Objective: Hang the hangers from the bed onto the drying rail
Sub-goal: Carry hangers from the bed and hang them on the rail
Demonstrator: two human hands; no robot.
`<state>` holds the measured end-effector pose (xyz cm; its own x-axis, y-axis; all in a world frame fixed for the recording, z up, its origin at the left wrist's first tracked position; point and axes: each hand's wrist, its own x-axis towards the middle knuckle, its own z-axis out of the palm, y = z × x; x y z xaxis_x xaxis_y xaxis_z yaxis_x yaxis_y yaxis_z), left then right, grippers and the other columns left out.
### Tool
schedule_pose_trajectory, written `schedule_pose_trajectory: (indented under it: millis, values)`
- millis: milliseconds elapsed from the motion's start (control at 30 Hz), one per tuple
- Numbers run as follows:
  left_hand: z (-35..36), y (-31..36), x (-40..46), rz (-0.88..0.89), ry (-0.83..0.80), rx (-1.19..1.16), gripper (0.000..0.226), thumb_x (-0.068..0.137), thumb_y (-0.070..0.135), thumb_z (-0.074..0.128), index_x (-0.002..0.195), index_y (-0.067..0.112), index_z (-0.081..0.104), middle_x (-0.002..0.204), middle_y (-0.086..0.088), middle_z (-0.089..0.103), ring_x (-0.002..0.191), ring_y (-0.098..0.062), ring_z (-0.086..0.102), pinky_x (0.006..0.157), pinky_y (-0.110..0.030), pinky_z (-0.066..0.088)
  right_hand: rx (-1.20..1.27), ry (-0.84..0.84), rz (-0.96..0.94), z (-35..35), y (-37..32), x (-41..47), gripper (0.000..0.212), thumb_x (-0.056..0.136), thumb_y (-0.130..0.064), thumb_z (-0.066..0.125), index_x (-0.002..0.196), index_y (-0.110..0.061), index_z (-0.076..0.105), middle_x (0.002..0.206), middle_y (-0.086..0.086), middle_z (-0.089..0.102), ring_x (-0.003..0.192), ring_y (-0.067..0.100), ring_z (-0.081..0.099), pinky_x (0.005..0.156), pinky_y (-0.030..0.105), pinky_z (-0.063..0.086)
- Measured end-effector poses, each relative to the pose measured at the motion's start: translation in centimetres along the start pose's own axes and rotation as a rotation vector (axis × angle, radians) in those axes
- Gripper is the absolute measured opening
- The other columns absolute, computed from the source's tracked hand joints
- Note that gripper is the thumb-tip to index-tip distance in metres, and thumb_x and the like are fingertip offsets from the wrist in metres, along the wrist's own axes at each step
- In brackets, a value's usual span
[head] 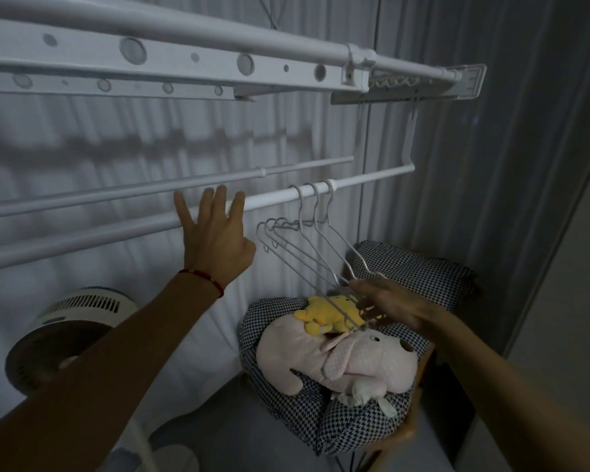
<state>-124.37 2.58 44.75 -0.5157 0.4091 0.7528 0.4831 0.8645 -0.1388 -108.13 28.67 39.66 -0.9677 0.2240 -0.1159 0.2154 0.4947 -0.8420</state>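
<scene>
Three white wire hangers (315,216) hook over the lower white drying rail (361,180), right of centre. Their bodies slant down to the right. My right hand (385,303) grips the lower ends of the hanger bundle, including hangers (276,238) whose hooks hang free below the rail. My left hand (215,233) is raised with fingers spread, fingertips at the rail just left of the hung hooks, holding nothing. A red cord circles my left wrist.
A second thinner rail (184,185) runs behind. A wide perforated rack bar (184,63) spans overhead. A pink plush dog (341,359) and a yellow toy (327,316) lie on checkered pillows (416,270). A white fan (58,328) stands at lower left. Curtains hang behind.
</scene>
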Motion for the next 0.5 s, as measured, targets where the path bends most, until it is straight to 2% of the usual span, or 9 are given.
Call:
schedule_pose_trajectory:
  millis: [100,167,233,300,333,400,500]
  values:
    - [-0.8,2.6,-0.8,0.067,0.076,-0.164,0.066,0.073,0.025,0.056,0.137,0.01,0.049,0.141,-0.013,0.047,0.135,-0.032,0.039,0.113,-0.067,0.009,-0.209,0.178,-0.107,-0.2,0.8,-1.7,0.039,0.1,-0.05,0.049,0.116,-0.02,0.067,0.111,-0.001,0.068,0.098,0.016,0.066,0.089,0.036,0.053]
    - [-1.1,5.3,-1.4,0.105,0.113,-0.423,0.06,0.073,0.021,0.054,0.132,0.01,0.054,0.136,-0.011,0.052,0.131,-0.03,0.043,0.113,-0.06,0.022,-0.286,0.246,-0.137,-0.4,0.9,-3.6,0.033,0.099,-0.049,0.051,0.105,-0.022,0.069,0.103,-0.005,0.072,0.088,0.013,0.071,0.087,0.038,0.056]
    - [-1.3,8.6,-2.1,0.119,0.097,-0.724,0.055,0.074,0.02,0.052,0.127,0.011,0.057,0.13,-0.008,0.055,0.125,-0.025,0.047,0.112,-0.044,0.033,-0.281,0.287,-0.121,-0.2,1.1,-5.8,0.029,0.099,-0.046,0.052,0.099,-0.022,0.069,0.089,-0.003,0.073,0.072,0.01,0.072,0.078,0.041,0.058]
    - [-1.6,12.4,-3.3,0.114,0.02,-0.941,0.051,0.074,0.019,0.054,0.124,0.014,0.058,0.127,-0.003,0.056,0.121,-0.019,0.048,0.109,-0.023,0.033,-0.298,0.305,-0.079,0.1,2.0,-8.1,0.026,0.1,-0.043,0.052,0.102,-0.023,0.069,0.089,-0.006,0.072,0.072,0.007,0.071,0.077,0.038,0.058]
    - [-1.8,14.4,-4.1,0.119,-0.029,-1.02,0.049,0.075,0.017,0.057,0.124,0.015,0.059,0.125,-0.001,0.057,0.119,-0.017,0.049,0.104,-0.017,0.032,-0.315,0.326,-0.059,0.3,2.5,-9.2,0.026,0.1,-0.042,0.052,0.106,-0.024,0.069,0.093,-0.008,0.072,0.076,0.007,0.07,0.078,0.036,0.057]
    - [-2.0,18.1,-6.0,0.16,-0.131,-1.129,0.048,0.076,0.014,0.061,0.124,0.016,0.058,0.124,0.001,0.058,0.116,-0.014,0.05,0.099,-0.017,0.036,-0.373,0.387,-0.004,0.4,4.3,-11.5,0.025,0.101,-0.042,0.05,0.111,-0.026,0.067,0.101,-0.01,0.071,0.086,0.007,0.067,0.082,0.034,0.055]
    - [-2.7,23.4,-9.4,0.256,-0.298,-1.219,0.045,0.08,0.019,0.06,0.125,0.019,0.057,0.126,0.002,0.057,0.118,-0.015,0.052,0.099,-0.027,0.043,-0.41,0.475,0.103,0.5,7.5,-15.8,0.025,0.101,-0.038,0.049,0.116,-0.024,0.065,0.11,-0.004,0.071,0.099,0.015,0.066,0.087,0.035,0.052]
